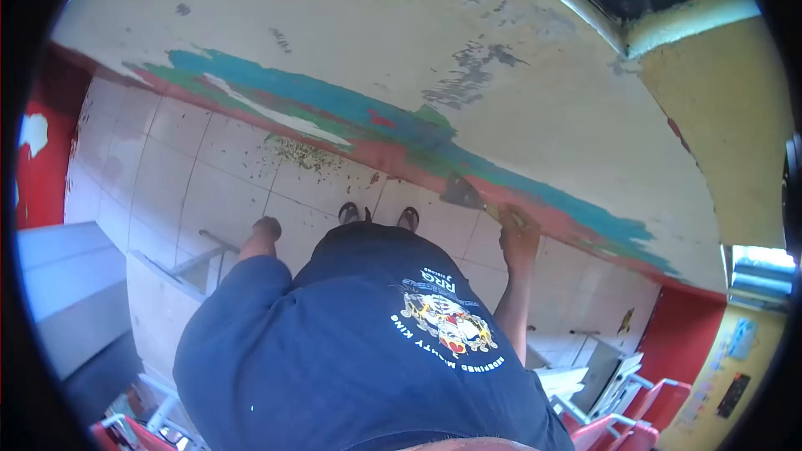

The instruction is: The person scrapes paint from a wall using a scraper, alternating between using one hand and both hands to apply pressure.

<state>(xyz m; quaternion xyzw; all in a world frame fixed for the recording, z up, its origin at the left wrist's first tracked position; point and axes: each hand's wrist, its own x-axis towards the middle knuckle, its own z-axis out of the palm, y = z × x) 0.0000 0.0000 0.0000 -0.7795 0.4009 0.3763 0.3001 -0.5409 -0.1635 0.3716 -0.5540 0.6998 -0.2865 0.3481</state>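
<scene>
Scraping stage, as judged: right hand (520,230) closed around the handle of a putty knife (462,193), blade near the multicoloured paint band (401,127) low on the wall (359,42), contact indeterminate; further strokes would require a shallow blade angle. Left hand (266,229) lowered, finger state indeterminable.

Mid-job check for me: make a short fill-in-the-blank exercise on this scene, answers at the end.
1. The scraper is in the person's ____ hand.
2. Loose flakes lie scattered on the tiled ____.
3. The wall section at the far left of the view is mainly ____.
4. The large letters on the dark shirt read ____.

Missing words: right; floor; red; RRQ.
</scene>
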